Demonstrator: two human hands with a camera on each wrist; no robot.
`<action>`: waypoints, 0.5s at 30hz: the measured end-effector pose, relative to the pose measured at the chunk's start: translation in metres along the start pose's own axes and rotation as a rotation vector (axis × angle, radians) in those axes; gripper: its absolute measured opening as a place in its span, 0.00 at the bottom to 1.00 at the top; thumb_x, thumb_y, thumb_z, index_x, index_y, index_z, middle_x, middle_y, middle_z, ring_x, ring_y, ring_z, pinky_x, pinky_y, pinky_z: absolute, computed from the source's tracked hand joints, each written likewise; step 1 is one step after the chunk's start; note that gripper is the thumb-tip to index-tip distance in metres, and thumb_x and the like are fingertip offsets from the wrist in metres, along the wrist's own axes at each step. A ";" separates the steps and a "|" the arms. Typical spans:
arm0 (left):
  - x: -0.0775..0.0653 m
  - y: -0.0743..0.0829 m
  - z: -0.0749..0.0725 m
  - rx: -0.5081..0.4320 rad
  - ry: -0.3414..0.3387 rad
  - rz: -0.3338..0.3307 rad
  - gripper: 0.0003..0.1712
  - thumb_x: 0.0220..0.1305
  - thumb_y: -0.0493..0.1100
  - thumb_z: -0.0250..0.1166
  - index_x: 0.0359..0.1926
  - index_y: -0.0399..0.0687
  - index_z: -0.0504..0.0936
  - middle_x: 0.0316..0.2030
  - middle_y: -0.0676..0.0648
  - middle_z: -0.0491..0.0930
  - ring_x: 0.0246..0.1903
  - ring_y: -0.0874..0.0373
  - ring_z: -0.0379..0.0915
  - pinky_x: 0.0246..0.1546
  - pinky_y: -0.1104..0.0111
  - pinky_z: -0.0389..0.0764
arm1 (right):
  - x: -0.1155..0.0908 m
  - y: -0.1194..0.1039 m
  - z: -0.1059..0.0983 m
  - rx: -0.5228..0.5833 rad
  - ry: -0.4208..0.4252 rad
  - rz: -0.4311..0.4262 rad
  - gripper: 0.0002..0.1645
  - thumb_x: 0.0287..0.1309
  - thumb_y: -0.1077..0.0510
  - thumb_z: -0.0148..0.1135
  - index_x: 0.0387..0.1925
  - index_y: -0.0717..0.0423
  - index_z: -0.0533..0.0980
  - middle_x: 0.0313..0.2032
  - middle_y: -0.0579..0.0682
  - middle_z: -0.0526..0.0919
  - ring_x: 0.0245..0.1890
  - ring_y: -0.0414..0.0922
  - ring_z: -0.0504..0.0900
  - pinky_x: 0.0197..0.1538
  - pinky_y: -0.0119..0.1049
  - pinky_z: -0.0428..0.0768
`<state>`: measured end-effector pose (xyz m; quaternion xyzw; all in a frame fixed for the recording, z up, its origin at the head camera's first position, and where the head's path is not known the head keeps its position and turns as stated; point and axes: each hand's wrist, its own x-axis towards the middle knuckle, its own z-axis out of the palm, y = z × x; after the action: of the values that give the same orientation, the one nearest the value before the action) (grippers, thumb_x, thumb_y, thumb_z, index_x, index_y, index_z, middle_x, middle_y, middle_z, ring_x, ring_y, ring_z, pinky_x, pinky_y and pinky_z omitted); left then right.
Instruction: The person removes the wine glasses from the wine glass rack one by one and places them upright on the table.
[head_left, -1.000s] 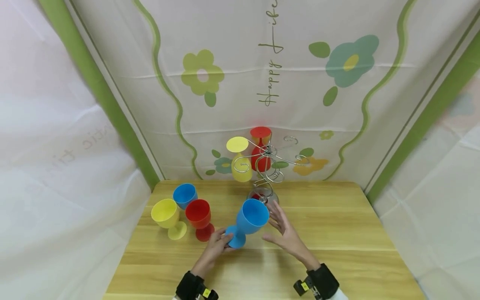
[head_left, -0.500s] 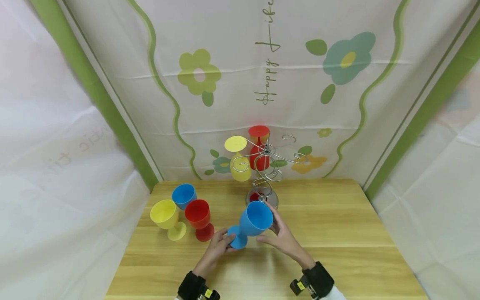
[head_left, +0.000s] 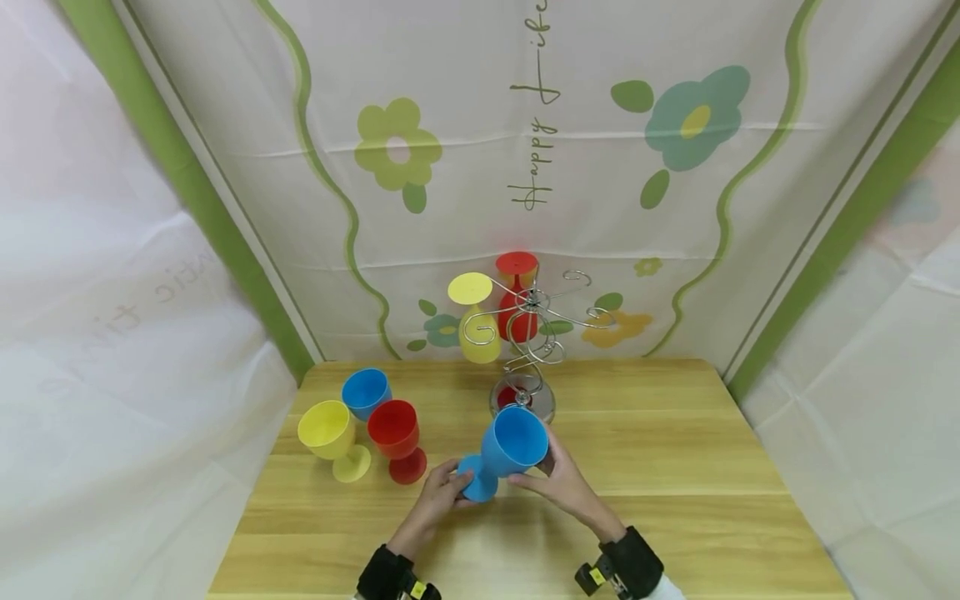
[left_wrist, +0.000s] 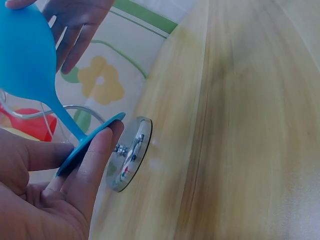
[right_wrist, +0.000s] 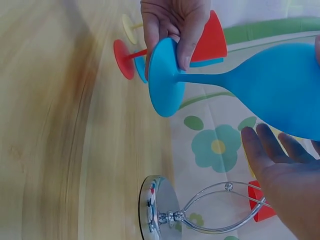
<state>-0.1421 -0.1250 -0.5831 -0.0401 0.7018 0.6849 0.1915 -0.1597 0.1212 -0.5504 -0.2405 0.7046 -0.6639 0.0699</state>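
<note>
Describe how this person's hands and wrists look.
The left hand and right hand are bare. The left wristband and right wristband are wide and black, each carrying a small dark camera with a yellow patch. A white sleeve shows beyond the right one.

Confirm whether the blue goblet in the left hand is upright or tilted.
Tilted: the blue goblet leans toward the right hand, its bowl offset from the foot that the left hand pinches.

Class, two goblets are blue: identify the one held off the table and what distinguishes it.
The tilted blue goblet, its foot pinched by the left hand; the other blue goblet stands on the table near the red goblet.
</note>
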 end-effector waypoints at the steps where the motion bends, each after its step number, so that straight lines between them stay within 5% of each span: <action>1: 0.000 -0.001 0.000 0.003 0.003 -0.003 0.29 0.79 0.45 0.55 0.68 0.27 0.65 0.56 0.30 0.82 0.43 0.51 0.87 0.55 0.49 0.84 | 0.000 0.000 0.001 0.006 -0.002 0.010 0.55 0.62 0.60 0.71 0.79 0.58 0.48 0.72 0.69 0.62 0.69 0.73 0.67 0.67 0.70 0.71; 15: -0.001 0.000 0.000 0.027 0.003 0.024 0.26 0.79 0.44 0.55 0.65 0.26 0.67 0.55 0.30 0.82 0.45 0.51 0.86 0.52 0.51 0.87 | -0.004 0.003 0.005 0.030 0.089 0.071 0.52 0.61 0.60 0.72 0.77 0.59 0.52 0.72 0.69 0.65 0.69 0.72 0.68 0.68 0.67 0.72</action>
<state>-0.1413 -0.1247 -0.5832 -0.0303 0.7117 0.6775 0.1830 -0.1550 0.1181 -0.5547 -0.1846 0.7050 -0.6816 0.0655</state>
